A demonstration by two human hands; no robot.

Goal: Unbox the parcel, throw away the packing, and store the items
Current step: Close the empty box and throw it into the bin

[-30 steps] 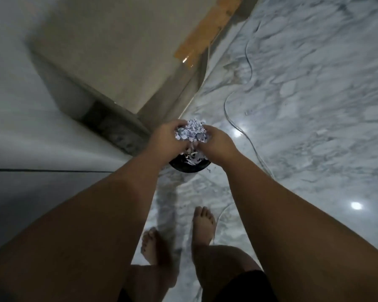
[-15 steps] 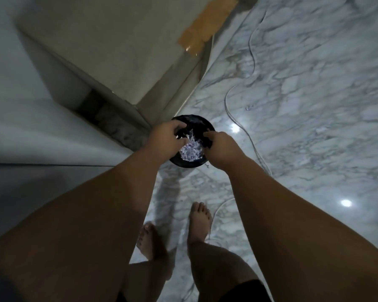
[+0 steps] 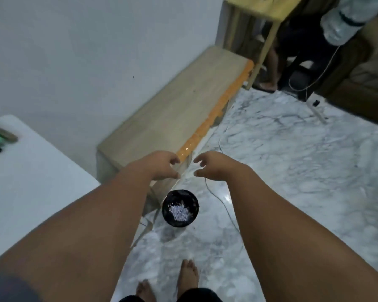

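A small round black bin stands on the marble floor below my hands, with white shredded paper packing lying inside it. My left hand and my right hand are raised above and beyond the bin, side by side with a small gap between them. Both hands hold nothing, and their fingers are spread and slightly curled. The parcel and its items are out of view.
A low wooden bench with an orange edge runs along the wall, right beside the bin. A white table corner lies at left. A thin cable crosses the floor. Another person's legs show under a yellow table at the back.
My hands dropped the shredded paper into the bin, then lifted away with nothing in them. The view has tilted up toward the room.
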